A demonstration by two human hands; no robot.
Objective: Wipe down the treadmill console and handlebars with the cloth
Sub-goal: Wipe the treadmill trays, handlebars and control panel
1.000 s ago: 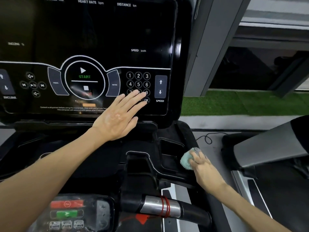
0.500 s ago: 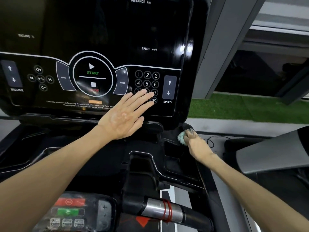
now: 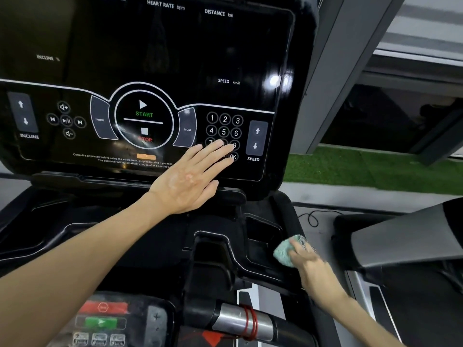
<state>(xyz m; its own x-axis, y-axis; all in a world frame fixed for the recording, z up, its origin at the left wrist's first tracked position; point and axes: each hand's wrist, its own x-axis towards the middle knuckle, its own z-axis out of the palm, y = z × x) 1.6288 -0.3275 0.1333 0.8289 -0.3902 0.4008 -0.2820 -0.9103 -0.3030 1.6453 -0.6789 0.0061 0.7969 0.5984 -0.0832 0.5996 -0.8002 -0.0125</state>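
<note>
Left hand (image 3: pixel 190 179) is lying flat, fingers straight and released, gripping nothing, palm pressing on the lower right of the treadmill console (image 3: pixel 150 58). Its fingertips are covering part of the bottom rows of the number keypad (image 3: pixel 224 126); 7 and 8 are partly hidden, OK is showing just beside them.

Right hand (image 3: pixel 310 266), motion-blurred, is grasping the teal cloth (image 3: pixel 288 249), fingers curling over it. The cloth is pressing on the right rim of the black tray (image 3: pixel 288 214) under the console, just beside the recessed pocket (image 3: pixel 263 236).

The START/STOP dial (image 3: pixel 144 118) is sitting left of the left hand, the SPEED arrows (image 3: pixel 256 139) right of the keypad.

Nearer the camera, the handlebar (image 3: pixel 233 319) with its silver section is wearing red bands (image 3: pixel 250 321). A small panel with red and green buttons (image 3: pixel 102 319) is sitting to its left.

To the right, a thin black cable (image 3: pixel 310 219) is looping on the floor beside a neighbouring machine (image 3: pixel 400 239). Green turf (image 3: pixel 363 169) and a grey pillar (image 3: pixel 350 71) are sitting behind.
</note>
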